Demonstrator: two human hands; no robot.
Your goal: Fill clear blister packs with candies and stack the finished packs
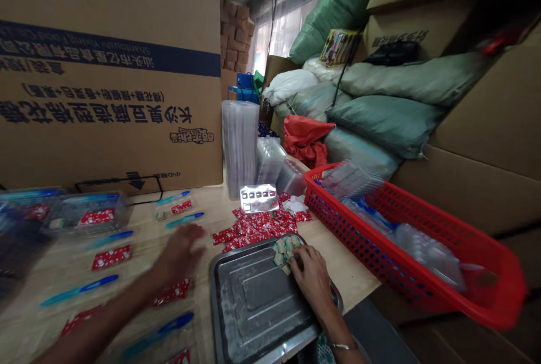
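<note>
At the far right corner of a metal tray (247, 302) is a small heap of green-and-tan pieces (283, 248). My right hand (313, 276) rests there, with curled fingers closed on some of the pieces. My left hand (181, 251) is above the table, left of the tray, and motion smears its fingers. Beneath and around my left arm lie clear plastic trays with blue pens (80, 289) and red printed packets (111, 257). More red packets (257, 227) are piled behind the metal tray, beside a silver card with small dark windows (259, 199).
A red perforated basket (406, 251) with clear plastic packs stands on the right. Behind the packets rise stacks of clear plastic trays (240, 147). A large cardboard box (110, 82) closes off the back left; stuffed sacks (380, 127) are heaped at the back right.
</note>
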